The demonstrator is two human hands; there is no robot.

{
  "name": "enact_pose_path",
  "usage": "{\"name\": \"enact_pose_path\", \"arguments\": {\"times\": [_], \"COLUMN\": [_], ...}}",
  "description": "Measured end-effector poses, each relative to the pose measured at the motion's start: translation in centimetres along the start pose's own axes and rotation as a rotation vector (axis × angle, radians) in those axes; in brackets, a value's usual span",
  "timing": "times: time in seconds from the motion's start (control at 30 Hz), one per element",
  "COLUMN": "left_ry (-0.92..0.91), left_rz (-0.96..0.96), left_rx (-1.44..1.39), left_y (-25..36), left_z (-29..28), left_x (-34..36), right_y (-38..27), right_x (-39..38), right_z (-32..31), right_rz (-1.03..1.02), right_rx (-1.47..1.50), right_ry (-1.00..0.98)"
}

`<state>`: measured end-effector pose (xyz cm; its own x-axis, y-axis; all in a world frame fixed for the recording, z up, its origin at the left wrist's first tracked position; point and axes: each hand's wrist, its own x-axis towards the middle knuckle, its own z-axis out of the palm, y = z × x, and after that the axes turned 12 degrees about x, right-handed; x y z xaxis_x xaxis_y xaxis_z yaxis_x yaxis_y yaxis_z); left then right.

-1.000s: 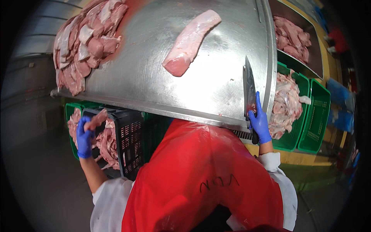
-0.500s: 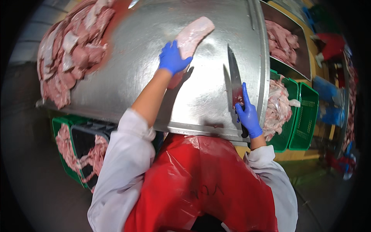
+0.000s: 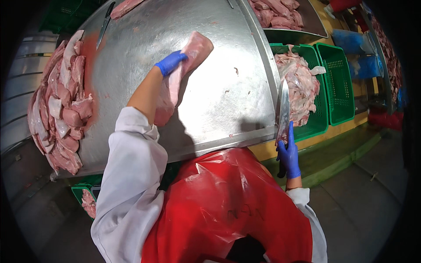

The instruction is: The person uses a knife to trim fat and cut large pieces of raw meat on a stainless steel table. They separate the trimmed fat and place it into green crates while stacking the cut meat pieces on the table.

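A long pink piece of meat [image 3: 196,50] lies slantwise over the steel table, a shadow along its right side. My left hand [image 3: 172,64], in a blue glove, grips it near its middle from the left; the fingertips are partly hidden. In my blue-gloved right hand [image 3: 288,158] is a knife [image 3: 284,103] with a black handle, its blade pointing away from me. The knife is at the table's right edge, beside a green crate of pale trimmings [image 3: 299,81], with my index finger stretched along the blade's base.
A heap of meat pieces [image 3: 61,103] covers the table's left side. Another knife [image 3: 105,24] and a meat piece [image 3: 125,8] lie at the far left. On the right stand a metal tray [image 3: 302,34] of meat and a second green crate [image 3: 337,83]. Small scraps dot the steel table [image 3: 219,118].
My left hand has gone from lying flat on the meat to gripping its side, and the meat has turned. My right hand has carried the knife rightward to the table's edge. The view has shifted.
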<state>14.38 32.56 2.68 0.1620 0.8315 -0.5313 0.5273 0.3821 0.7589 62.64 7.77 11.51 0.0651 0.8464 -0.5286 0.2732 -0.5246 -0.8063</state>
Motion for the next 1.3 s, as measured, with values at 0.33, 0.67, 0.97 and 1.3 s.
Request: {"name": "enact_pose_path", "arguments": {"times": [0.33, 0.67, 0.97, 1.3], "left_ry": [0.024, 0.276, 0.895, 0.661], "left_rz": [0.838, 0.444, -0.261, -0.205], "left_rx": [1.189, 0.741, 1.077, 1.027], "left_y": [1.4, -12.9, -3.8, -1.6], "left_z": [14.2, 7.6, 6.3, 3.0], "left_x": [-10.0, -26.9, -11.8, -7.7], "right_y": [-0.7, -2.1, -4.8, -3.7], "right_x": [6.4, 10.5, 13.5, 13.3], "right_z": [0.7, 0.5, 5.7, 8.4], "right_rz": [-0.291, -0.378, -0.477, -0.398], "right_rx": [0.119, -0.082, -0.036, -0.003], "right_ry": [-0.162, -0.236, -0.377, -0.451]}}
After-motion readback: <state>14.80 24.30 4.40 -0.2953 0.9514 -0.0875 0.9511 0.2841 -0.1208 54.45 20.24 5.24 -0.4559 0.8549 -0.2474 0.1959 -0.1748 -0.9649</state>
